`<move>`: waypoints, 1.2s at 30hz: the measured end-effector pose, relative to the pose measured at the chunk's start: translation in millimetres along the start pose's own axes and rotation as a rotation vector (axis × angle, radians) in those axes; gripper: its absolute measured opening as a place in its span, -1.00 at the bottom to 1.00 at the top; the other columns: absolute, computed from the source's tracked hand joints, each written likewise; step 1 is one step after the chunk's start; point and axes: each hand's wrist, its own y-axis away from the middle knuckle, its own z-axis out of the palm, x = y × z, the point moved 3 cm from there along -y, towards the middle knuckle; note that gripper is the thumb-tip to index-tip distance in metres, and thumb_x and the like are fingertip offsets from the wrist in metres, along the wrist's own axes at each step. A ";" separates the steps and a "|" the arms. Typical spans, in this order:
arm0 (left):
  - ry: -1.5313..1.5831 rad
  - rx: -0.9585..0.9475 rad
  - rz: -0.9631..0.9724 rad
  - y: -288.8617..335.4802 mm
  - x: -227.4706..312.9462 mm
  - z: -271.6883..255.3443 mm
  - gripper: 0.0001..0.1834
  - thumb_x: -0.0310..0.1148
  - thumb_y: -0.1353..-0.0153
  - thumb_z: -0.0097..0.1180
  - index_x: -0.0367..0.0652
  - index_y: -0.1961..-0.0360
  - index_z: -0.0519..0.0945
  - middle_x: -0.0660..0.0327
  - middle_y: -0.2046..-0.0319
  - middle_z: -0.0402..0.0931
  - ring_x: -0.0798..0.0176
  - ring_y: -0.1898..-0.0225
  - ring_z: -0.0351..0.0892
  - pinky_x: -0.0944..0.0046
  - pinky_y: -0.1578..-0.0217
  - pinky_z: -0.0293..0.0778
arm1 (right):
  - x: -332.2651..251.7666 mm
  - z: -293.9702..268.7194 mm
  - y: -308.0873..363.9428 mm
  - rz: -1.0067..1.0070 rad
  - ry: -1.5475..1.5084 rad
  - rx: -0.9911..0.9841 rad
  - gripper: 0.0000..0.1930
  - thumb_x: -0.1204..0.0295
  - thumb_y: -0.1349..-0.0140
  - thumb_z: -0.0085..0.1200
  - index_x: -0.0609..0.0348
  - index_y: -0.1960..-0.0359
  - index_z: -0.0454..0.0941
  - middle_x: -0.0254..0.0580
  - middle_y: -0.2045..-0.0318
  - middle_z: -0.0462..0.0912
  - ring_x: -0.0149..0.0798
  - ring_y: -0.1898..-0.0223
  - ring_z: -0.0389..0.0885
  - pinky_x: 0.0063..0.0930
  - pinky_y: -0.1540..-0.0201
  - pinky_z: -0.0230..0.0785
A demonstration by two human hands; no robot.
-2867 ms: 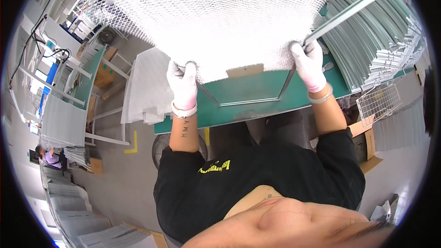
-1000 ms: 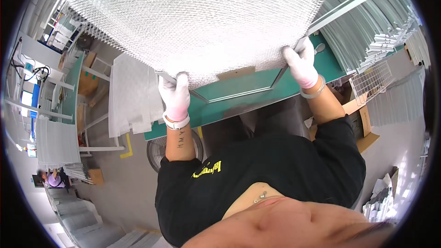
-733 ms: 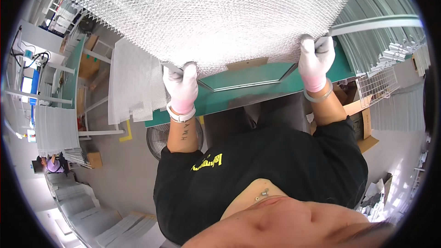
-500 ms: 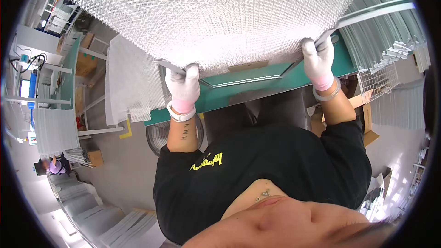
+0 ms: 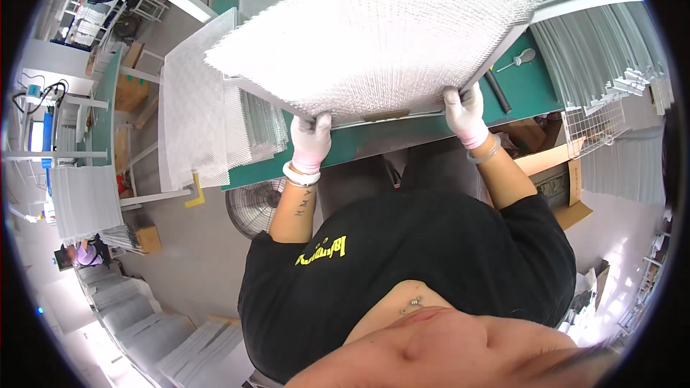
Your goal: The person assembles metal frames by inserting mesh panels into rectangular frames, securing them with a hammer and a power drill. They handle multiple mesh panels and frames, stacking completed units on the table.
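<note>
A bright silver mesh panel [image 5: 374,50] with narrow metal edge strips is held over the green workbench [image 5: 359,145], tilted, its near side towards me. My left hand [image 5: 310,142], in a white glove with a pink cuff, is closed on the panel's near left corner, thumb on top. At the near right corner my right hand [image 5: 467,116], gloved the same way, grips the edge strip. The fingers under the panel are hidden. Just beneath the near edge shows part of a tan strip [image 5: 387,116]; the panel covers what lies beyond it.
Loose mesh sheets [image 5: 190,111] overhang the bench's left end. Right of the panel lie a screwdriver [image 5: 528,56] and a black-handled tool [image 5: 499,92]. Stacked grey strips [image 5: 586,50] and a wire basket [image 5: 593,129] stand at the right. A floor fan [image 5: 259,207] is below left.
The panel has come down and tilted, showing more bench behind it. My hands have moved closer together, left hand rightward, right hand leftward and nearer me. The screwdriver and black-handled tool are now uncovered.
</note>
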 end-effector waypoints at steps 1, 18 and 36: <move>-0.013 0.002 -0.022 2.7 -5.7 1.5 -0.63 -0.37 -0.31 0.16 -0.36 -0.06 0.47 0.21 0.15 0.59 0.39 0.19 0.53 0.35 0.13 0.45 | 7.3 -0.2 3.9 0.008 0.005 0.004 -0.58 0.42 -0.37 0.03 0.35 -0.19 0.35 -0.18 -0.01 0.58 -0.36 -0.01 0.51 -0.42 -0.13 0.33; 0.159 0.109 0.238 -45.0 105.3 -25.9 -0.65 -0.41 -0.23 0.24 -0.31 0.02 0.46 0.28 0.29 0.49 0.54 0.40 0.35 0.53 0.40 0.32 | -96.9 -22.2 -90.4 0.021 -0.068 -0.107 -0.71 0.51 -0.33 0.03 0.26 -0.07 0.46 -0.35 0.09 0.59 -0.50 0.08 0.50 -0.56 -0.05 0.35; 0.293 -0.047 0.472 -51.1 155.0 -1.5 -0.93 -0.50 -0.39 0.02 -0.22 0.14 0.44 0.11 0.18 0.52 0.21 0.10 0.54 0.15 -0.01 0.45 | -118.8 -0.4 -94.7 -0.075 -0.096 -0.017 -0.76 0.46 -0.43 -0.12 0.28 -0.06 0.42 -0.40 0.21 0.50 -0.56 0.20 0.37 -0.61 0.05 0.29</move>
